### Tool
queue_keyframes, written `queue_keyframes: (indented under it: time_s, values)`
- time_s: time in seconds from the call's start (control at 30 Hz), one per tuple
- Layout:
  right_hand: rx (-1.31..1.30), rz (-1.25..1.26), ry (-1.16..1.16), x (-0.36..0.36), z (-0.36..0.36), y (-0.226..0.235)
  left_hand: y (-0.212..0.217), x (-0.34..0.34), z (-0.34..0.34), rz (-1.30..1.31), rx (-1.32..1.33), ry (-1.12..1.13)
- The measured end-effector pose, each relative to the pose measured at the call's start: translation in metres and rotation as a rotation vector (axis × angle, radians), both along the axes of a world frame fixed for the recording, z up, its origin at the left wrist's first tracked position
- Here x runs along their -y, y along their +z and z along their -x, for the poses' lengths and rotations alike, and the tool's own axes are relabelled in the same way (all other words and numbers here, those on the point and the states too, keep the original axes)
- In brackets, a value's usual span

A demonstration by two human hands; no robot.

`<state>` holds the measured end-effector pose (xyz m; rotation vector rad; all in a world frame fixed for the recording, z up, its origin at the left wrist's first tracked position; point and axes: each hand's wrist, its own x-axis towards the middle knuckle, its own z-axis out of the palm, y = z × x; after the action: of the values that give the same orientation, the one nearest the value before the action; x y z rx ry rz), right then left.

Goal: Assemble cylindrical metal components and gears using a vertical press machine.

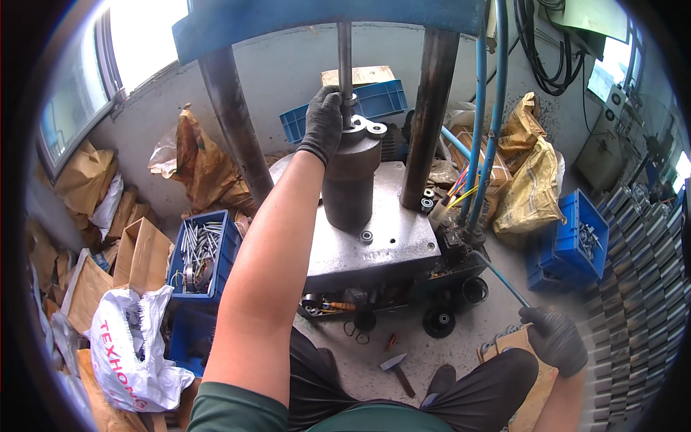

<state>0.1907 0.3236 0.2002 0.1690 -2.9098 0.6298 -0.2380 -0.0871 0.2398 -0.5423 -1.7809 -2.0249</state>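
My left hand (pixel 323 124), in a dark glove, reaches up to the press and is closed at the lower end of the upright metal rod (pixel 345 57). Its fingertips are partly hidden there. Beneath the rod stands a dark steel cylinder (pixel 348 191) on the press's metal table (pixel 396 252). A pale ring-shaped part (pixel 376 129) lies on the cylinder's top, and a small bearing (pixel 367 237) sits on the table in front. Low on the right, my gloved right hand (pixel 556 340) is wrapped round the end of a blue lever (pixel 500 279), which slopes up to the press's valve block.
Press columns (pixel 234 115) (pixel 430 115) flank the cylinder. Blue crates of metal parts stand left (pixel 229 248) and right (pixel 576 252). Stacked metal pieces (pixel 640 302) line the far right. A hammer (pixel 398 373) lies on the floor by my feet. A white sack (pixel 137 353) is lower left.
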Motion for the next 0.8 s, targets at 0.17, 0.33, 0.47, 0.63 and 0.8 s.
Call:
queue_keyframes:
  time_s: [0.17,0.33,0.47,0.63,0.8]
  values:
    - [-0.034,-0.101,0.034,-0.016,-0.006,-0.014,0.003,-0.010,-0.008,-0.063,0.011,-0.021]
    - [0.023,-0.063,0.006,-0.003,-0.004,-0.003,0.005,-0.009,-0.009,-0.078,0.057,-0.018]
    - [0.116,-0.076,-0.046,-0.002,0.001,0.002,0.004,-0.008,-0.008,-0.098,0.060,-0.011]
    - [0.082,-0.148,0.034,-0.013,-0.002,0.000,0.005,-0.011,-0.009,-0.111,0.039,-0.015]
    - [0.235,-0.049,-0.014,-0.005,0.000,0.006,0.001,-0.005,-0.001,-0.102,0.060,-0.026]
